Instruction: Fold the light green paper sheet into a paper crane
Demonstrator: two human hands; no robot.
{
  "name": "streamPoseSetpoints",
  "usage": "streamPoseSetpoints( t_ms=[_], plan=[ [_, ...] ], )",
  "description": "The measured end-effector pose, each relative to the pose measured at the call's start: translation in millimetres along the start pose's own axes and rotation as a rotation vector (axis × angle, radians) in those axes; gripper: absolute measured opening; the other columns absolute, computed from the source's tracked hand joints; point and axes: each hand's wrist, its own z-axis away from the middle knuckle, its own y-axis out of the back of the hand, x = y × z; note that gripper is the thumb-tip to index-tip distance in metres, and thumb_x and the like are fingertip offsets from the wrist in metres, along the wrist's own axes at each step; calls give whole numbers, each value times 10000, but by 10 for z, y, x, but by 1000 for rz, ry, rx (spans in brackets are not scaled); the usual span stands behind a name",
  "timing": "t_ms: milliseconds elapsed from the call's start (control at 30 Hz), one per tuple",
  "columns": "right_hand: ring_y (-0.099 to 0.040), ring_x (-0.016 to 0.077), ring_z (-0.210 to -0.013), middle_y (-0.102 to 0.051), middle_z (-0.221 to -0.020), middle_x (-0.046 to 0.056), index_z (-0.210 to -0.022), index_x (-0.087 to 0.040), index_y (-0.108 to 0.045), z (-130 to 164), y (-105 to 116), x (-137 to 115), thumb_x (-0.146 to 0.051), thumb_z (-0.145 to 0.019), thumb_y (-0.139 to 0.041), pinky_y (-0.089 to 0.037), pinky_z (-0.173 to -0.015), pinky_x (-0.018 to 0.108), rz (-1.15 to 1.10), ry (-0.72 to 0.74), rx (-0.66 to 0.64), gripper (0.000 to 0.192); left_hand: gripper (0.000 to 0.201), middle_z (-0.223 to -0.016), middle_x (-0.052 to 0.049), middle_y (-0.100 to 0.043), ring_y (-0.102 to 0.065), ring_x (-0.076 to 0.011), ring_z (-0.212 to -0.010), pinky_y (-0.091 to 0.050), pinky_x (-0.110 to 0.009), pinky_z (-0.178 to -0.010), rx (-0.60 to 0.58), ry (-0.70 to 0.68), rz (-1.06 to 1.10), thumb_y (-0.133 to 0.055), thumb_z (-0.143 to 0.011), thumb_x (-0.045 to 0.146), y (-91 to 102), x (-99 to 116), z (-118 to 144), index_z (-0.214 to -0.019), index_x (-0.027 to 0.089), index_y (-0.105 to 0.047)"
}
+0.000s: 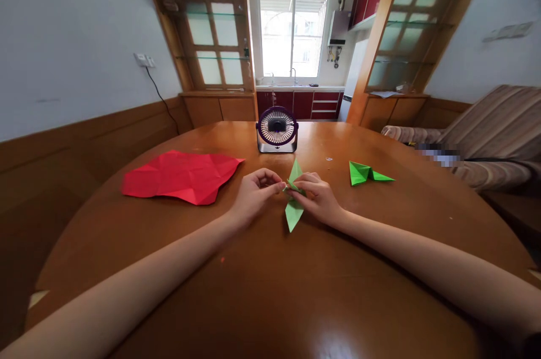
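A light green folded paper figure (295, 218), with one long point toward me and another toward the far side, is held over the middle of the table. My right hand (319, 198) grips its body from the right, thumb and fingers closed on it. From the left, my left hand (260, 193) pinches a small narrow tip of the same paper between thumb and forefinger. The fingers partly hide the centre of the figure.
A creased red paper sheet (181, 176) lies at left on the round wooden table (270, 291). A darker green folded paper piece (361, 174) sits at right. A small purple desk fan (277, 129) stands beyond my hands. A striped armchair (499, 122) is beside the table.
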Motion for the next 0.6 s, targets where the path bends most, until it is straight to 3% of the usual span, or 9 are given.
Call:
streamPoseSetpoints(
  t_ms=[333, 600],
  plan=[
    [-587, 175, -807, -679, -850, 40, -902, -245, -715, -5, 8, 69, -323, -901, -577, -403, -782, 343, -25, 27, -59, 158, 190, -671, 6, -637, -570, -91, -554, -466, -244, -569, -34, 363, 250, -749, -631, 144, 93, 90, -60, -739, 146, -592],
    [-587, 178, -810, -680, -856, 40, -928, -253, -728, -7, 8, 86, -345, -903, -575, -409, -784, 352, -46, 26, -41, 180, 233, -703, -8, -663, -608, -101, -546, -504, -239, -552, -37, 392, 333, -765, -628, 115, 119, 98, -79, -778, 146, -590]
  ],
)
